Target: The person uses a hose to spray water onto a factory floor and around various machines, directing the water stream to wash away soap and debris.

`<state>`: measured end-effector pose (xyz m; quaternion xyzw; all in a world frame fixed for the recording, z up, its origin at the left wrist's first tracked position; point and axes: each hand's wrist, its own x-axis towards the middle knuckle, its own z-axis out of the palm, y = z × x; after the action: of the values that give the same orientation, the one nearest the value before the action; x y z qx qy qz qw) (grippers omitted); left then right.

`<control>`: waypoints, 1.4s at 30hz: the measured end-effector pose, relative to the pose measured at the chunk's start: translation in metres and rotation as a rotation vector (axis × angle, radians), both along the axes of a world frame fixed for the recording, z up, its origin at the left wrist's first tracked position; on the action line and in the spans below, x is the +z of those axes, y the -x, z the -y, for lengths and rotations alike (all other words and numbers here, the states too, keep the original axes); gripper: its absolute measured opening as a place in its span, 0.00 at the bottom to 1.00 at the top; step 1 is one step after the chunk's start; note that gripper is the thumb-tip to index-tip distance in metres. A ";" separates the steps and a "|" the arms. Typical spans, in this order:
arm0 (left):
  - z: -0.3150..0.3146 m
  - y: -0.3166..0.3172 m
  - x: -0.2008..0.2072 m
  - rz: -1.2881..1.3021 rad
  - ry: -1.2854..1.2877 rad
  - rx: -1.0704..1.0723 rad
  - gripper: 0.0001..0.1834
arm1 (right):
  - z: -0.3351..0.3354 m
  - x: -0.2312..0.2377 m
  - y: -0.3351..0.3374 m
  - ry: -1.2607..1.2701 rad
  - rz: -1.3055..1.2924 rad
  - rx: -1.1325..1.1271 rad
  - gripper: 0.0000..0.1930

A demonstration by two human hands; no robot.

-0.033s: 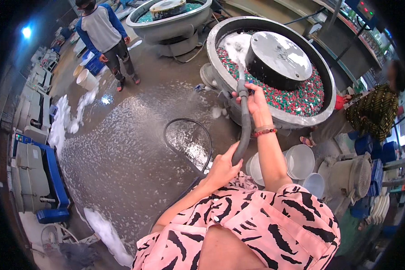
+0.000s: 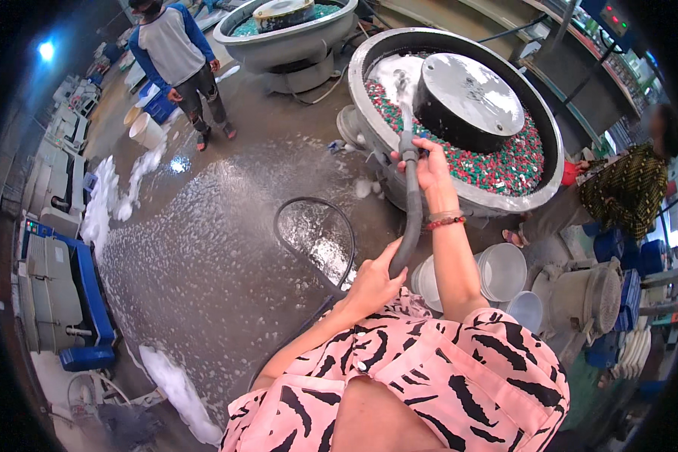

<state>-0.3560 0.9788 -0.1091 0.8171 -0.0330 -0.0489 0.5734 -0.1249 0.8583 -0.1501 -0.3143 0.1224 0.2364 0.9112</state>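
Observation:
A grey hose [image 2: 412,203] runs up from my waist toward a round vibratory tumbling bowl [image 2: 365,56]. My left hand [image 2: 373,286] is closed round its lower part. Higher up, my right hand [image 2: 431,173], below a red bead bracelet, grips it just under the nozzle [image 2: 407,141]. A water jet [image 2: 407,114] leaves the nozzle and lands in white foam [image 2: 395,75] at the bowl's left. Red, green and white tumbling media [image 2: 497,169] fill the ring round a raised centre hub with a flat grey lid [image 2: 471,94].
A thin black hose [image 2: 277,218] loops over the wet, foam-flecked floor. One person [image 2: 173,53] stands far left near a white bucket [image 2: 147,132]; another [image 2: 629,181] is at the right. White tubs [image 2: 502,271] stand below the bowl. A second bowl [image 2: 286,49] is behind. Machines [image 2: 53,294] line the left.
The view has shifted very slightly. Both hands keep their hold on the hose, and the water still runs into the foam.

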 end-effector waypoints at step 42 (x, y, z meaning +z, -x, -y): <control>0.022 -0.020 -0.018 0.076 0.067 0.027 0.28 | 0.017 -0.001 -0.015 -0.035 0.080 -0.036 0.12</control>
<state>-0.3360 0.9565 -0.1273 0.7992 -0.0452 -0.0088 0.5993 -0.1096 0.8410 -0.1512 -0.3053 0.0873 0.2092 0.9249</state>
